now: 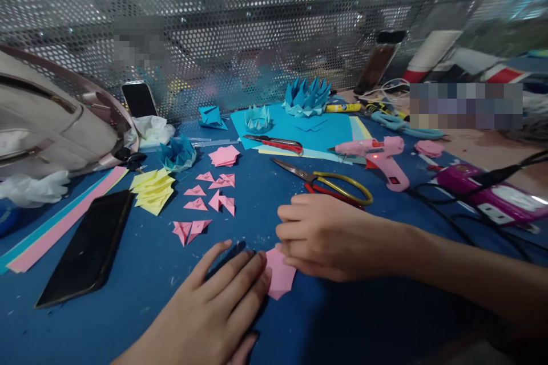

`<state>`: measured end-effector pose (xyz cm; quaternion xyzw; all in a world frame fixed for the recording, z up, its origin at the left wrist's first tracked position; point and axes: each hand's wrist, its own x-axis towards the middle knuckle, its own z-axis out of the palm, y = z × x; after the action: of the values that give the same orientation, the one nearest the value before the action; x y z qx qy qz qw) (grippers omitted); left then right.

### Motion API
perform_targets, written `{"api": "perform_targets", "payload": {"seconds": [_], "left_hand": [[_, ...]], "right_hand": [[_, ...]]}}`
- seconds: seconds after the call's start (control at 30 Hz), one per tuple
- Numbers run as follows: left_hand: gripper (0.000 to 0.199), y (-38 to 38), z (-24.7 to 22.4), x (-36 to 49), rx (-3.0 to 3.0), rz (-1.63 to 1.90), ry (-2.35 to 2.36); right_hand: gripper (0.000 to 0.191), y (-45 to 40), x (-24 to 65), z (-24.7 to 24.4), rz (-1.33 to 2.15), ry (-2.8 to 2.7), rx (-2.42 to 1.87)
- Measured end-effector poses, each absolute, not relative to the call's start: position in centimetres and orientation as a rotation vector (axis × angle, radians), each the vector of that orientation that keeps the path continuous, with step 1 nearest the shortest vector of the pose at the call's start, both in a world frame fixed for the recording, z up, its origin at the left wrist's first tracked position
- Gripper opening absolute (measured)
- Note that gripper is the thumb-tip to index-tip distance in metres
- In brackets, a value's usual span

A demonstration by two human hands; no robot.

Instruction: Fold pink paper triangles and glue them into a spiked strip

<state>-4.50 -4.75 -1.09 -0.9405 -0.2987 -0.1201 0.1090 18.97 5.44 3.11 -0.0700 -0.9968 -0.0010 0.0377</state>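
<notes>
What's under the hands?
Pink paper on the blue table, partly covered by the left hand and right hand. Its covered edges, and anything else beneath them, can't be seen.

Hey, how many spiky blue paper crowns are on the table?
3: a dark crown beside the yellow papers, a small pale crown on the blue sheet, and a larger crown at that sheet's back edge. None seems hidden.

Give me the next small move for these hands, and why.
Probably fold the pink paper with the right hand while the left hand steadies it: fingers already meet its upper and left edges, and it looks broader than the folded triangles.
</notes>
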Motion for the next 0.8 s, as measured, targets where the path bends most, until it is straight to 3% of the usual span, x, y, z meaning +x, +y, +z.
{"api": "perform_targets", "payload": {"seconds": [0.27,0.4,0.57,0.8], "left_hand": [[0.044,-5.2,-1.9,-4.6,-2.766,-0.454,-0.957],[0.044,-5.1,-2.3,-4.8,-2.762,-0.457,-0.986],[0.042,-5.0,-2.4,-4.9,-2.788,-0.495,-0.962],[0.045,-4.8,-2.0,-4.9,-2.824,-0.483,-0.964]], "right_hand": [[0.015,5.1,18.3,0.7,0.585,-2.78,-0.684],[0.012,4.7,18.1,0.9,0.683,-2.747,-0.757],[0.008,4.4,18.2,0.6,0.582,-2.75,-0.658],[0.014,3.9,18.3,1.0,0.101,-2.955,-0.403]]}}
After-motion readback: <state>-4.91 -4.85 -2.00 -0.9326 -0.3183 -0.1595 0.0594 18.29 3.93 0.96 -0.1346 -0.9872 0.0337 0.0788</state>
